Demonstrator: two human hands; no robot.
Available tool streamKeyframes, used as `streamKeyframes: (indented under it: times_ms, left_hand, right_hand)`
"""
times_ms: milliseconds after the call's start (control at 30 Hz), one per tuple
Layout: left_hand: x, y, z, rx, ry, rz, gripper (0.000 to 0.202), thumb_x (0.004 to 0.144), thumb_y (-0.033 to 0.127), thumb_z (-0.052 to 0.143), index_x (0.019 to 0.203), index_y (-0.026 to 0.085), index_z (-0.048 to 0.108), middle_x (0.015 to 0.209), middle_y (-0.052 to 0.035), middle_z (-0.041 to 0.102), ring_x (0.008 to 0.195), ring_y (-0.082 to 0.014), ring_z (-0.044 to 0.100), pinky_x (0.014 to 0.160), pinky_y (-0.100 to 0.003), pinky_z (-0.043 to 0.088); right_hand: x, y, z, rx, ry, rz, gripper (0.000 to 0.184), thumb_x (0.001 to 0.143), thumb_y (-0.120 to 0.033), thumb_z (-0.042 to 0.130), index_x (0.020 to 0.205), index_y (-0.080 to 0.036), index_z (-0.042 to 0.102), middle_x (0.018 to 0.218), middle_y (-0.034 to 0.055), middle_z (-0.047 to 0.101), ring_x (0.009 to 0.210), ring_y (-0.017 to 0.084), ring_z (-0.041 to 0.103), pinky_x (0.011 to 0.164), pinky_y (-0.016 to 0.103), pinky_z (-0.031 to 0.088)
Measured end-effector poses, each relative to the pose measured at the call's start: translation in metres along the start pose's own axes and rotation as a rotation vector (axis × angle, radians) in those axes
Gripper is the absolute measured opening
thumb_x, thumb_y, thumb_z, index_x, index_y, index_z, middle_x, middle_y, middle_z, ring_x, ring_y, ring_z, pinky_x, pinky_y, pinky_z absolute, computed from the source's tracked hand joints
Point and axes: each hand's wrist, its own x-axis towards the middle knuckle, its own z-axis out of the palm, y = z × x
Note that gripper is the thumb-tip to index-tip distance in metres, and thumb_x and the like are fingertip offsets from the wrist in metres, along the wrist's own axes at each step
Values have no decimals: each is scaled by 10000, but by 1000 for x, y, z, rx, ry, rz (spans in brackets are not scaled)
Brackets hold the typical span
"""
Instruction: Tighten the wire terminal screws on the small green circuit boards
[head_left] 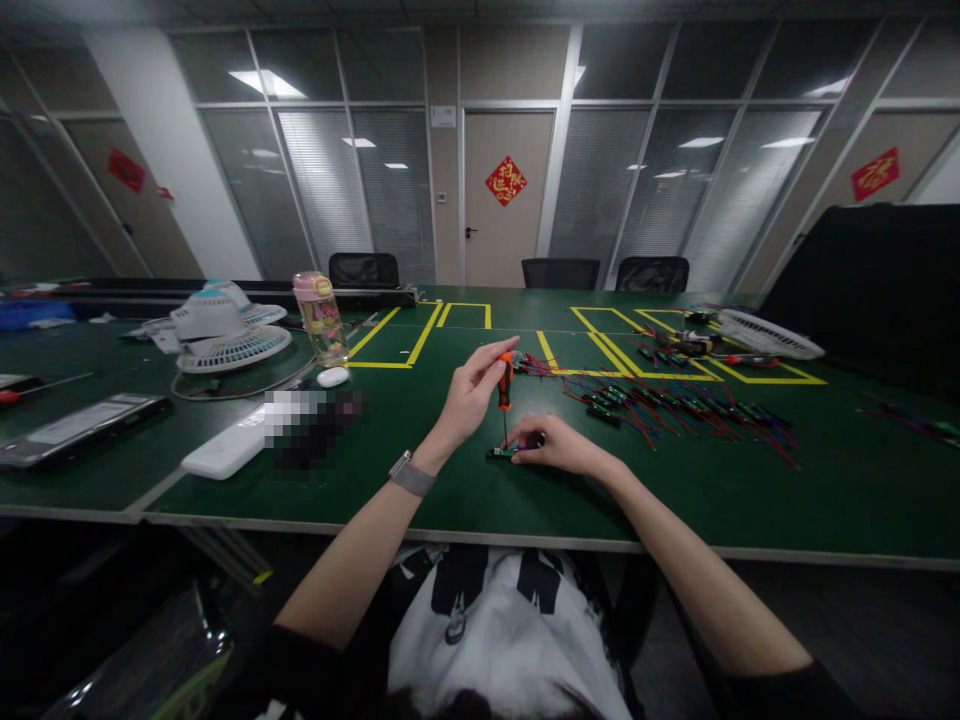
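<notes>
My left hand [463, 396], with a grey watch band on its wrist, holds an upright screwdriver [505, 385] by its orange and black handle, between the thumb and the extended fingers. The screwdriver's shaft points straight down, its tip at a small green circuit board [498, 454] lying on the table. With its fingertips, my right hand [561, 443] grips the right end of this board and partly hides it. Just beyond the screwdriver handle lies a bunch of red and blue wires [536, 364].
Several wired circuit boards [682, 400] lie to the right on the green table [450, 500]. A white fan part [772, 333] sits farther back. On the left are fan heads [232, 345], a drink bottle [321, 320], a white case [333, 377] and a long white device [232, 448].
</notes>
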Motion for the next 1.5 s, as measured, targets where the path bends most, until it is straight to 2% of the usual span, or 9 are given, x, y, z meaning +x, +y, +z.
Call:
streamKeyframes:
  times_ms: [100,267,400,667,900,1067,1200,1367,1500]
  left_hand:
    - [0,0,0,-154,-71,-81,377,881,313,586,1243,212,613,1190,-102,661,964,-196,676,858,-364,542]
    - [0,0,-1,46,63,-24,299,739,278,752,1027,207,717,941,-28,678,807,-123,633,757,-255,516]
    - [2,-3,-3,109,96,8,268,778,290,715,1037,219,723,1027,-39,648,882,-120,611,777,-229,485]
    - [2,-6,-2,-267,-14,-161,390,874,299,586,1249,194,604,1083,-92,695,885,-173,674,814,-329,529]
    - [0,0,-1,177,135,9,214,828,310,663,1013,214,714,983,-40,654,878,-133,615,767,-243,498]
    - [1,-5,-2,-42,-6,-41,331,930,281,497,1232,231,624,1185,-78,642,1081,-179,613,946,-331,477]
    - [0,-8,-1,-218,-17,-129,394,856,295,622,1238,199,613,1091,-85,683,926,-177,662,833,-333,541]
    - [2,-9,-2,-53,110,-102,322,786,307,709,1084,189,690,993,-48,694,726,-102,621,718,-249,528]
    - [2,-8,-2,-156,65,-126,292,886,301,570,1145,213,674,1169,-78,670,989,-176,650,848,-311,535]
  right_hand:
    - [0,1,0,-5,0,-2,230,749,-269,730,955,-166,743,730,7,601,662,129,532,631,234,418]
    - [0,-1,0,-11,-2,11,237,742,-264,735,955,-160,744,733,8,609,660,128,529,628,235,411]
    - [-1,-1,-2,-2,-20,-16,248,762,-293,717,969,-159,740,761,20,625,684,135,537,644,239,425]
    - [-2,0,-4,-1,-36,-16,234,780,-245,686,987,-150,739,770,27,617,689,135,531,640,238,430]
    - [-1,1,-3,-3,-27,-19,233,778,-261,698,981,-158,745,766,26,619,696,140,535,650,243,435]
    - [-1,0,-3,17,-25,-12,234,775,-263,698,977,-154,746,752,21,605,674,131,525,626,235,425]
    - [-1,1,-2,12,-24,5,231,767,-259,699,967,-150,743,726,12,598,643,123,515,601,231,406]
    - [-1,4,-1,26,-18,23,217,762,-272,702,936,-146,733,715,11,612,634,124,525,595,231,409]
    - [-1,3,-1,41,-20,33,197,756,-268,703,906,-144,729,728,17,627,646,128,537,601,232,421]
